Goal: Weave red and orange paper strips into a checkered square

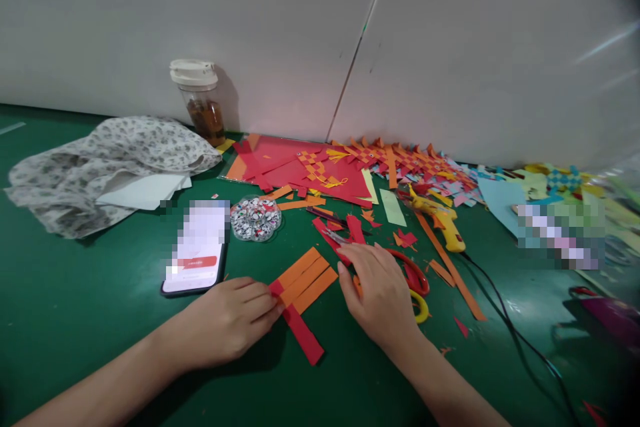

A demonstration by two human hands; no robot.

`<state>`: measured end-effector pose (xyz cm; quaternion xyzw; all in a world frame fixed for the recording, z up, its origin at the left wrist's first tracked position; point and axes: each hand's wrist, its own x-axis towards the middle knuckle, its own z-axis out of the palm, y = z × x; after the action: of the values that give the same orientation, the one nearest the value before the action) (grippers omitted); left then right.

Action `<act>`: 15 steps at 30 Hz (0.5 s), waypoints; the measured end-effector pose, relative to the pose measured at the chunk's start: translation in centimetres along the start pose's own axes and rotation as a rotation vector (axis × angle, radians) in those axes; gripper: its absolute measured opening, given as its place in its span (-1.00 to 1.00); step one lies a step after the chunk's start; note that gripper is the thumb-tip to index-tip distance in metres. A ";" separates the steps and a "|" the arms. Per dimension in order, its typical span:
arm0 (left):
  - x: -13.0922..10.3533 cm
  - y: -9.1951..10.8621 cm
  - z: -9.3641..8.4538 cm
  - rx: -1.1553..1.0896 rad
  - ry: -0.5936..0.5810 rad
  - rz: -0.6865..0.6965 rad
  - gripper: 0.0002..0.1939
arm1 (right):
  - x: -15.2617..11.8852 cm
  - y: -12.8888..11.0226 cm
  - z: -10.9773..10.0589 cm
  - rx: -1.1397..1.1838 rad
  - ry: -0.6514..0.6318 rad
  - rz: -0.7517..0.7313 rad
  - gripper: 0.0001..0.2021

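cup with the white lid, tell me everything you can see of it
The cup has clear, plastic-looking walls, a white lid that looks closed, and brown liquid low inside. It stands upright on the green table near the pale wall, behind the patterned cloth, a yellow scrap by its base. Nothing grips it.

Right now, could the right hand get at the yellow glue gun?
Probably yes: the yellow glue gun lies a little beyond the right hand, off to its right, and nothing appears to cover its handle. Only the red-handled scissors lie close by, and they look easy to pass over.
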<state>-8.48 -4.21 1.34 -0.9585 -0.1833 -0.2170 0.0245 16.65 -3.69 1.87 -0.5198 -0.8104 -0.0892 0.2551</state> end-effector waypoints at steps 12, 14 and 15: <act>-0.2 -0.1 -0.2 -0.016 -0.029 0.017 -0.69 | 0.3 3.9 -0.3 -0.115 -0.156 0.085 -0.62; -0.1 -0.1 -0.3 -0.022 -0.030 0.017 -0.69 | 0.3 3.7 -0.1 -0.083 -0.180 0.065 -0.63; -0.1 -0.1 -0.4 -0.025 -0.029 0.017 -0.69 | 0.3 3.5 -0.1 -0.065 -0.172 0.056 -0.64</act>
<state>-8.75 -4.17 1.66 -0.9633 -0.1726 -0.2052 0.0119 19.72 -1.92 1.68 -0.5561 -0.8111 -0.0631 0.1699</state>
